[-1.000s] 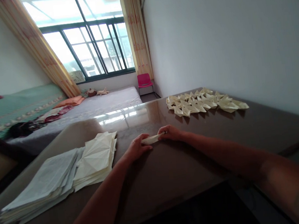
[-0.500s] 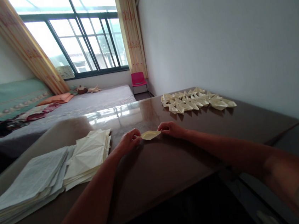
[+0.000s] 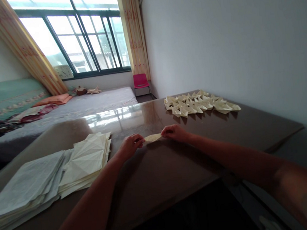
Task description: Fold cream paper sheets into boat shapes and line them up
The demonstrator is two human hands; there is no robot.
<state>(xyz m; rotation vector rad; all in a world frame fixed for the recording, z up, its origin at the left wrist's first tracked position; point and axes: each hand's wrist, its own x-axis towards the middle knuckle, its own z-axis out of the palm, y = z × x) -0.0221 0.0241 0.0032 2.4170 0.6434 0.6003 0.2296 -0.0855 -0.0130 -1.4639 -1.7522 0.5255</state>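
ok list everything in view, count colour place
Table: one, brown, foreground
Held paper: one, cream, over table
Folded pieces: many, cream, table's far right
Creased sheets: one stack, cream, table's left
Flat sheets: one stack, whitish, beside those
Bed: one, greyish, beyond table
Panel: one, green, bed's left
Cloths: several, mixed colours, on bed
Toys: about two, brownish, bed's far end
Chair: one, pink, far corner
Window: one, dark-framed, far end
Curtains: two, yellowish, flanking window
Left hand: one, holding paper's left end
Right hand: one, holding paper's right end

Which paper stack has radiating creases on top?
The cream stack, nearer the left hand. Its top sheet shows fold lines fanning outward; the greyish stack shows no such pattern.
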